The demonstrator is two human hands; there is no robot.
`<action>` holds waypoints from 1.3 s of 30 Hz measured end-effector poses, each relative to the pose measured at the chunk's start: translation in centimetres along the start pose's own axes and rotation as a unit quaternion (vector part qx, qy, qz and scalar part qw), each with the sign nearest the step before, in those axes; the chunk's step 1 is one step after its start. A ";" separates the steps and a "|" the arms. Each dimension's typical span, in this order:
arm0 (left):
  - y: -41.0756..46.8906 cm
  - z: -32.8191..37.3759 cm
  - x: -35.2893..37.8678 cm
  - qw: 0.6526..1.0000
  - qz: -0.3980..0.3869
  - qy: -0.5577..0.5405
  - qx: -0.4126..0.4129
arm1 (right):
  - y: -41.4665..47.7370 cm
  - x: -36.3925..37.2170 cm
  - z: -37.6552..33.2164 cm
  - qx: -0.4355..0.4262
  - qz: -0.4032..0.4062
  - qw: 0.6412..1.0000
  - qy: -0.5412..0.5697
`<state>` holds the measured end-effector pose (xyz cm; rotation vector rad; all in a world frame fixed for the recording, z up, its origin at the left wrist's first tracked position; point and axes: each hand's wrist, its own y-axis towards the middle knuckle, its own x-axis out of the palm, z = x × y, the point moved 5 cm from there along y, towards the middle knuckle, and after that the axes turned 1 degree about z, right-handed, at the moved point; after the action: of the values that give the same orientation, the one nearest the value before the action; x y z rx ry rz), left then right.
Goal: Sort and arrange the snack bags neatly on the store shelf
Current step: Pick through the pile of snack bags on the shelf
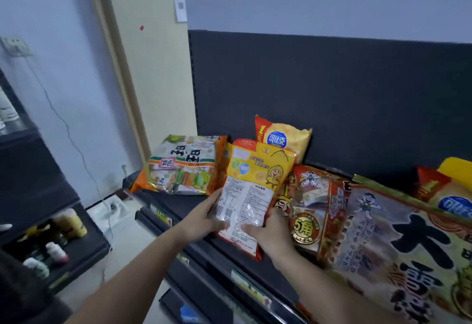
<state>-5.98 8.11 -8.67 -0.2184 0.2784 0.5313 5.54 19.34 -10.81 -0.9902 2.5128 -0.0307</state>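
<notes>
Lower centre, L hand [204,215] & R hand [270,231], equally near, grip bottom edges of yellow snack bag [255,183], long axis running up-frame over shelf [176,205] twd chip bag [283,140] behind.

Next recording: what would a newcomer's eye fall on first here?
The left hand and the right hand grip a yellow snack bag with a cartoon chick, mid-shelf. Right of it sprawls a large snack bag with black characters; left of it, an orange-edged assorted pack lies flat on the dark shelf.
</notes>
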 end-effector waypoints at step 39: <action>-16.8 31.6 56.5 0.680 -0.302 0.324 0.584 | -44.9 -50.3 12.1 0.191 0.408 0.775 -0.443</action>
<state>56.00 29.06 5.36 0.7798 1.1421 -0.4900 71.98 20.54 5.71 0.2955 1.7090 0.1489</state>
